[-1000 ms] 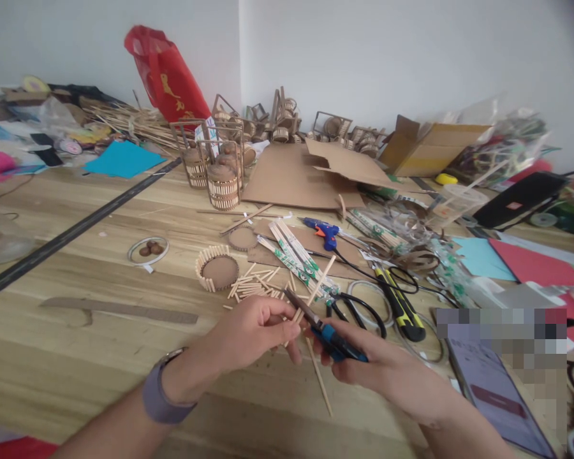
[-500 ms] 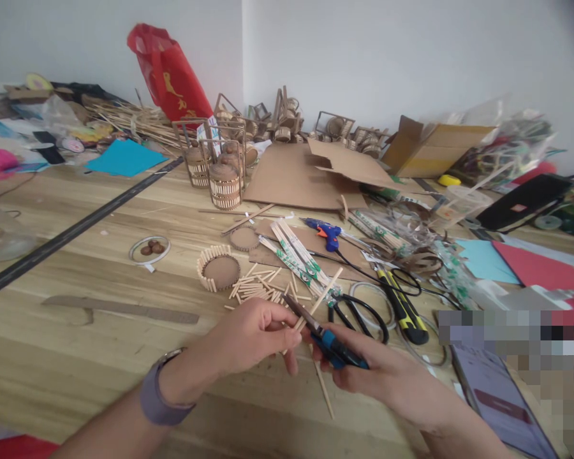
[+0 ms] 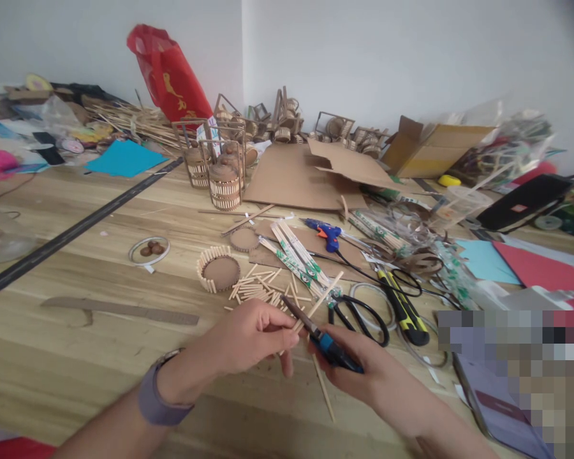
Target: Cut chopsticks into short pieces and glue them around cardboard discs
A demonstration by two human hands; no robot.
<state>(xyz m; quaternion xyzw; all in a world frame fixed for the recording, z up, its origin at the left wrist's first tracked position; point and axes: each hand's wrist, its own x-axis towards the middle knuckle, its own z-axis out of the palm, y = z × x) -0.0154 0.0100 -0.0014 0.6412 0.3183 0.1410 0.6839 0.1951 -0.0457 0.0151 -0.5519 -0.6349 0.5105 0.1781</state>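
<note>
My left hand [image 3: 251,335] pinches a thin wooden stick [image 3: 326,292] that slants up to the right. My right hand [image 3: 368,373] grips blue-handled cutting pliers [image 3: 323,341], whose dark jaws close around the stick just beside my left fingertips. Another long stick [image 3: 323,389] lies on the table under my hands. Just beyond my left hand lie several short cut sticks [image 3: 256,289] and a small round basket of sticks with a cardboard base [image 3: 217,268].
Black scissors [image 3: 361,315], a yellow-black utility knife [image 3: 404,312], a blue glue gun [image 3: 326,233], wrapped chopstick packs [image 3: 296,258] and cardboard sheets [image 3: 299,175] crowd the wooden table [image 3: 76,274]. Finished stick baskets [image 3: 224,182] stand further back. A phone [image 3: 502,398] lies at right.
Both hands have shifted slightly left and the view has settled a little; the plier jaws stay on the stick held by my left fingers.
</note>
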